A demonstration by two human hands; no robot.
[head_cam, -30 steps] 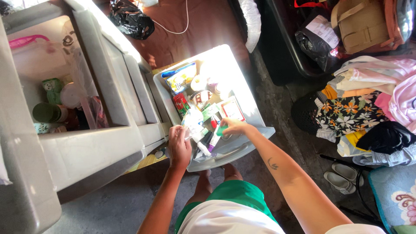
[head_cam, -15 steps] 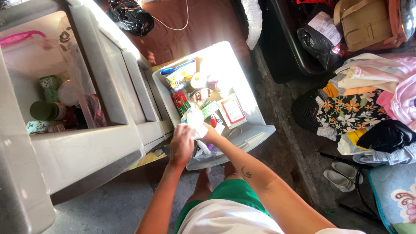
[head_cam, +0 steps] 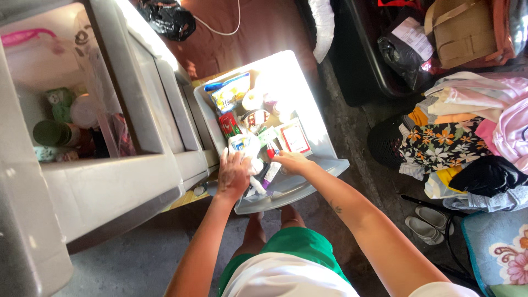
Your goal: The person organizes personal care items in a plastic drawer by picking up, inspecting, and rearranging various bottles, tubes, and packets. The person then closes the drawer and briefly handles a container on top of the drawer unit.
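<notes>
Grey drawer [head_cam: 324,165] contents under both hands

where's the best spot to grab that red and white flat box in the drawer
Probably by its long edges, coming straight down from above. The box lies flat, face up, in the drawer, near the right wall; other items crowd its left edge, so pinch top and bottom edges instead. The right hand is nearest.

Grey concrete floor [head_cam: 137,258] under harsh sunlight; a grey plastic drawer cabinet [head_cam: 110,187] stands left, piled clothes [head_cam: 467,132] right, a patterned rug [head_cam: 500,258] at the bottom-right corner
</notes>
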